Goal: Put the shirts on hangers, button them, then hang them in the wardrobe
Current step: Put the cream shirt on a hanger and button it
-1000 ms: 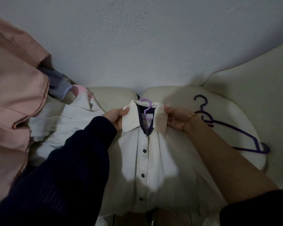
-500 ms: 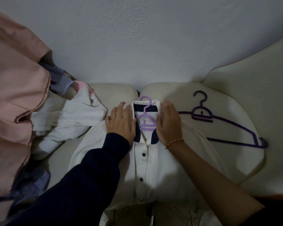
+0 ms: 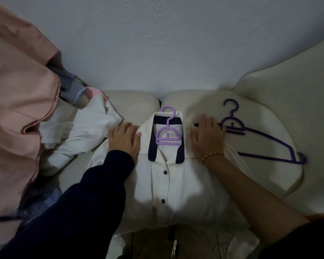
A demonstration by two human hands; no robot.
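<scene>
- Two hands press flat on the white shirt [image 3: 178, 186], fingers straight and well apart: the left hand [image 3: 124, 140] on one shoulder, the right hand [image 3: 208, 136] on the other.
- Between them lies the lilac hanger [image 3: 168, 135] in the open collar, its hook pointing away from the person.
- The shirt's button line runs from between the hands toward the person. Both hands seem equally near it, so buttoning likely comes next.

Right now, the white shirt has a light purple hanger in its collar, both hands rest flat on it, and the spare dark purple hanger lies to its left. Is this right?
Not quite: the head view shows the dark purple hanger to the right of the white shirt, not left. The light purple hanger, left hand and right hand are as you say.
</scene>
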